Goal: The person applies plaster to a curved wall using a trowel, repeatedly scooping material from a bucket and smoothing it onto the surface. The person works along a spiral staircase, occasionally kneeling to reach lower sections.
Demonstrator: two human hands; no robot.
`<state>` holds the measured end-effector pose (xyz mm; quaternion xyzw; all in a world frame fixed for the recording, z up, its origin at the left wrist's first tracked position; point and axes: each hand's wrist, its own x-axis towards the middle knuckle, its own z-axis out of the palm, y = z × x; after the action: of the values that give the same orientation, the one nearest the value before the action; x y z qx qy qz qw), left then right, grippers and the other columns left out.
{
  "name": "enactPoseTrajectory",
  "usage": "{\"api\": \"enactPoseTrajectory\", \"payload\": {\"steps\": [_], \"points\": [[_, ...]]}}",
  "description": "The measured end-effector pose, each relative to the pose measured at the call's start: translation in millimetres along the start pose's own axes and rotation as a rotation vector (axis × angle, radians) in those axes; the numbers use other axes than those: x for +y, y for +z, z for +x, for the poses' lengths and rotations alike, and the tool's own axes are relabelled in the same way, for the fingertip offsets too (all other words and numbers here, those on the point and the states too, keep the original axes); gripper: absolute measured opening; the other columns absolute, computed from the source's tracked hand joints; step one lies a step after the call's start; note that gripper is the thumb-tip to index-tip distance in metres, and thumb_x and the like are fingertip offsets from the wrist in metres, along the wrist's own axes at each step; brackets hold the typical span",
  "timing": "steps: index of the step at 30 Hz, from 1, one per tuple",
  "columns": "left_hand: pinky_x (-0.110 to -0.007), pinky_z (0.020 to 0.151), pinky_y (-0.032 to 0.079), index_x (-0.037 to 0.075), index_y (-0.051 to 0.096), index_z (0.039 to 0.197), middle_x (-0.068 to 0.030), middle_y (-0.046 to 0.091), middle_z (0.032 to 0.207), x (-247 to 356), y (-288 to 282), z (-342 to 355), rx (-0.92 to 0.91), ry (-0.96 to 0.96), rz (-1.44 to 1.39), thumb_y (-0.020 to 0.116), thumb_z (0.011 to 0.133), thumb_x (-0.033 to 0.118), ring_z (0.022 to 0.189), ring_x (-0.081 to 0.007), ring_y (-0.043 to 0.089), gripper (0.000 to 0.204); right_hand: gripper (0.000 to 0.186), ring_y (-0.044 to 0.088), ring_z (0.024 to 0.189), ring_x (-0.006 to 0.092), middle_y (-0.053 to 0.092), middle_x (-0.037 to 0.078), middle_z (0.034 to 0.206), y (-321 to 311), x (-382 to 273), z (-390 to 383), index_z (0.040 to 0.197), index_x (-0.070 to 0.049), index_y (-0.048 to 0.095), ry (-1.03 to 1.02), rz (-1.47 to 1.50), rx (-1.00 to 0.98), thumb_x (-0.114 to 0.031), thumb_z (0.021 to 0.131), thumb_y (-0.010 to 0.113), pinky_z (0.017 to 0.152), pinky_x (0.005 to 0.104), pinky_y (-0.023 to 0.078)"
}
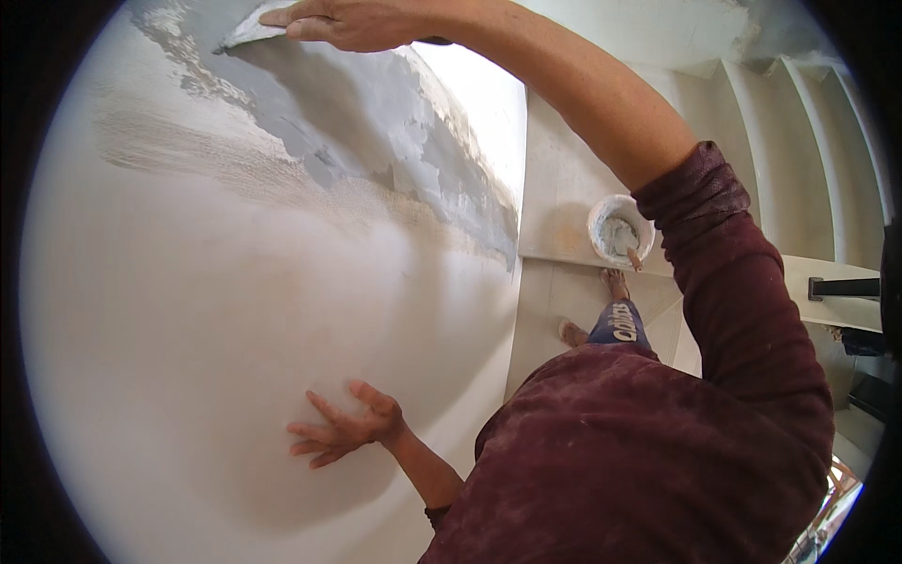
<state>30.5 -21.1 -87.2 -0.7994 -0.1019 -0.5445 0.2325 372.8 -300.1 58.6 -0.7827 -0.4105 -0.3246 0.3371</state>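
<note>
My right hand point(352, 23) reaches up across the wall, its fingers closed on a pale, plaster-smeared putty knife point(252, 30). The blade's edge meets a band of wet-looking grey filler point(348, 103) that runs slantwise over the white wall point(188, 310). Lower down, my left hand point(343, 428) is spread against the white surface and holds nothing. Filler edges are ragged, with rough beige patches beside them.
A white bucket point(596, 235) of grey-white paste, with a tool's handle sticking out, stands on a landing near my feet. Stairs point(775, 160) rise at the right. A dark rail piece point(844, 288) juts in at the right edge.
</note>
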Motion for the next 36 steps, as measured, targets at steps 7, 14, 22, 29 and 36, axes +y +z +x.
{"api": "enactPoseTrajectory", "payload": {"steps": [7,14,22,29,36], "points": [[-0.053,0.113,-0.012,0.004,0.057,0.129,-0.0222,0.024,0.154,9,3,5,0.0,0.034,0.0,0.05,0.09,0.042,0.147,-0.0387,0.004,0.054,0.046,0.063,0.063,0.0361,0.063,0.023,0.074,48,-64,-164,0.147,-0.026,0.035,0.494,0.184,-0.549,-0.04,0.103,0.031,0.064,0.0478,0.051],[-0.05,0.115,-0.011,0.004,0.057,0.129,-0.0229,0.025,0.154,3,-1,2,-0.034,0.109,0.061,0.05,0.09,0.039,0.147,-0.0374,0.006,0.052,0.05,0.057,0.076,0.0383,0.058,0.022,0.079,122,-98,-236,0.15,-0.02,0.03,0.609,0.493,-0.068,-0.031,0.102,0.04,0.073,0.0467,0.044],[-0.049,0.115,-0.011,0.003,0.058,0.127,-0.0233,0.026,0.153,9,3,5,-0.027,0.112,0.04,0.049,0.09,0.038,0.147,-0.037,0.007,0.051,0.05,0.057,0.074,0.0393,0.06,0.022,0.08,133,-91,-247,0.149,-0.02,0.03,0.636,0.408,-0.359,-0.033,0.102,0.039,0.071,0.0475,0.045],[-0.049,0.115,-0.011,0.002,0.059,0.126,-0.0237,0.026,0.153,5,0,2,-0.023,0.083,0.053,0.049,0.09,0.04,0.147,-0.037,0.007,0.052,0.049,0.056,0.061,0.0352,0.055,0.021,0.066,53,-75,-171,0.148,-0.022,0.035,0.526,0.238,-0.229,-0.04,0.102,0.038,0.064,0.0451,0.046],[-0.051,0.115,-0.01,0.003,0.06,0.124,-0.0241,0.027,0.152,9,3,4,-0.015,0.082,0.068,0.049,0.091,0.042,0.147,-0.0385,0.007,0.052,0.048,0.056,0.062,0.041,0.056,0.021,0.064,117,-68,-245,0.149,-0.025,0.029,0.575,0.252,-0.495,-0.035,0.102,0.035,0.061,0.0503,0.046]]}}
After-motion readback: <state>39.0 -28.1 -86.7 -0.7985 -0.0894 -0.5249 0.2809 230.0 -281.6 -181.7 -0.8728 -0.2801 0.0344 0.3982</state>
